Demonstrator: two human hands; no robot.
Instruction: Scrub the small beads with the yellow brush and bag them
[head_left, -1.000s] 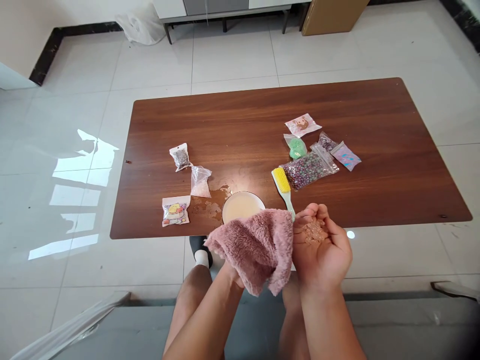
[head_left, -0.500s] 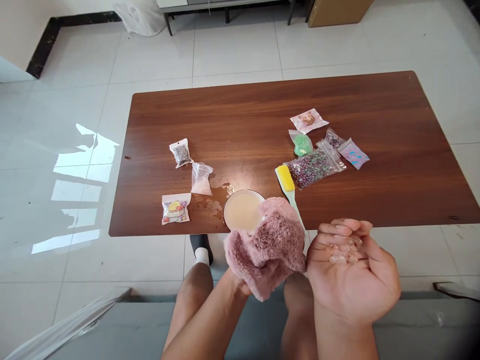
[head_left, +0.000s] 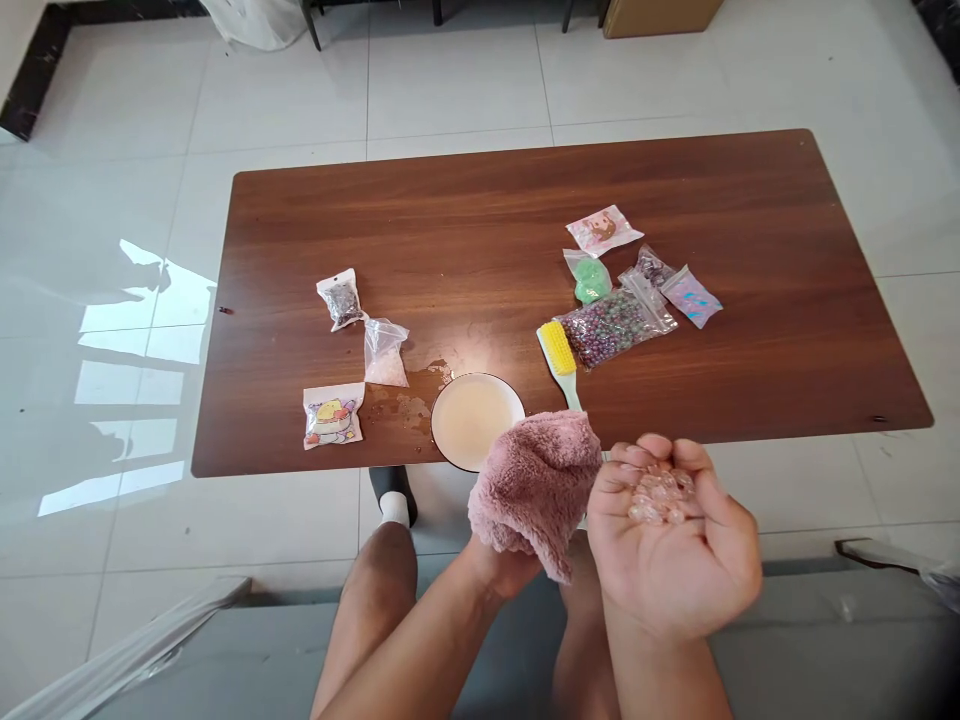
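Draped over my left hand (head_left: 504, 566) is a fluffy pink cloth (head_left: 536, 480), which hides the fingers that hold it. My right hand (head_left: 671, 560) is turned palm up to the right of the cloth, its fingers curled into a cup. Several clear, pinkish beads (head_left: 661, 497) lie in that palm. Just beyond the cloth, at the table's near edge, stands a dark-rimmed white bowl (head_left: 435, 440) of cloudy liquid. A brush (head_left: 559, 355) with yellow bristles and a pale handle lies beyond my hands, the handle's end covered by the cloth.
On the brown table (head_left: 420, 240), a bag of dark beads (head_left: 611, 325), a green-filled bag (head_left: 591, 279) and small packets lie at right. A bag of pale pink grains (head_left: 385, 362) and a cartoon packet (head_left: 333, 417) lie at left, near wet patches (head_left: 409, 408).
The cloth has shifted and been refolded, with its near corner swinging right. My right hand appears slightly further left and closer to the cloth. The camera's view has shifted a little.
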